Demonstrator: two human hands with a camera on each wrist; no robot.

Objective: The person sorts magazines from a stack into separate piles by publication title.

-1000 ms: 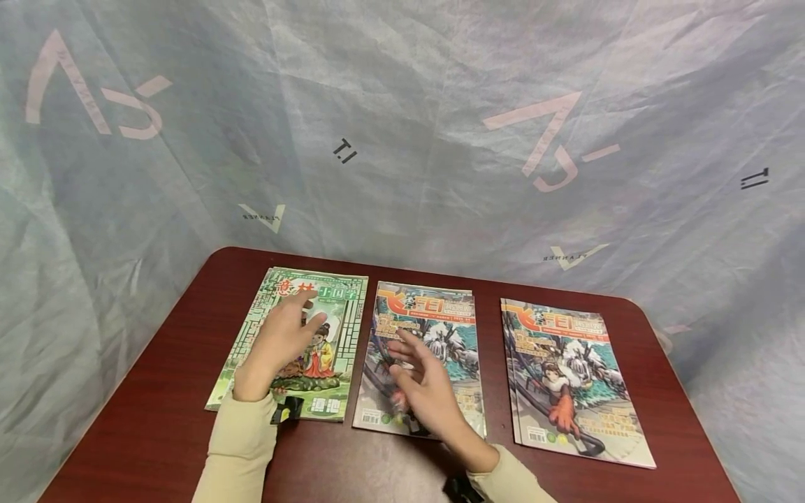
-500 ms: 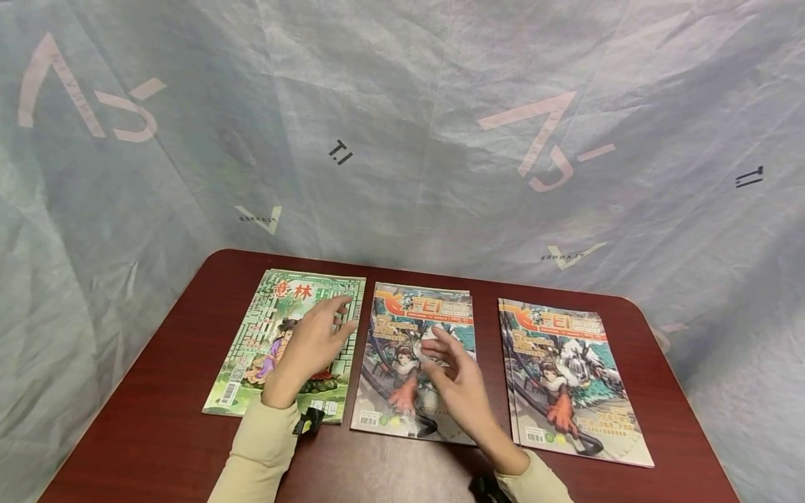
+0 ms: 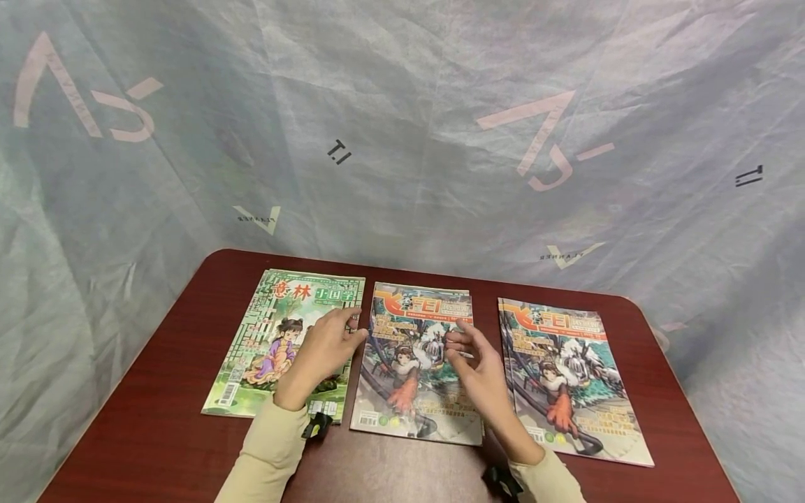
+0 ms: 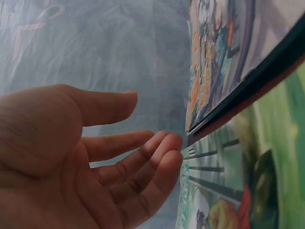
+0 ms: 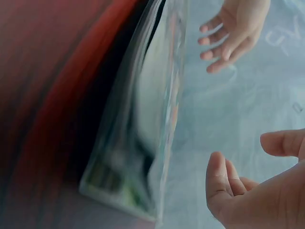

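Three piles of magazines lie side by side on a dark red table. My left hand [image 3: 328, 349] is over the right half of the green-covered magazine [image 3: 251, 363], its fingers loosely bent and nothing between them. In the left wrist view the thumb [image 4: 112, 107] stands apart from the fingers. Over the right side of the middle magazine [image 3: 402, 363], a grey one with an orange title, hovers my right hand [image 3: 481, 370]. It holds nothing, and the right wrist view shows a gap between its fingers and the magazine pile [image 5: 143, 124].
To the right lies another pile of magazines [image 3: 578, 391] with the same grey and orange cover. The table [image 3: 138, 391] has rounded back corners. Behind it hangs a grey printed cloth [image 3: 402, 140].
Both hands have moved to the right, the left across the green magazine and the right across the middle one. The magazines stay where they were.
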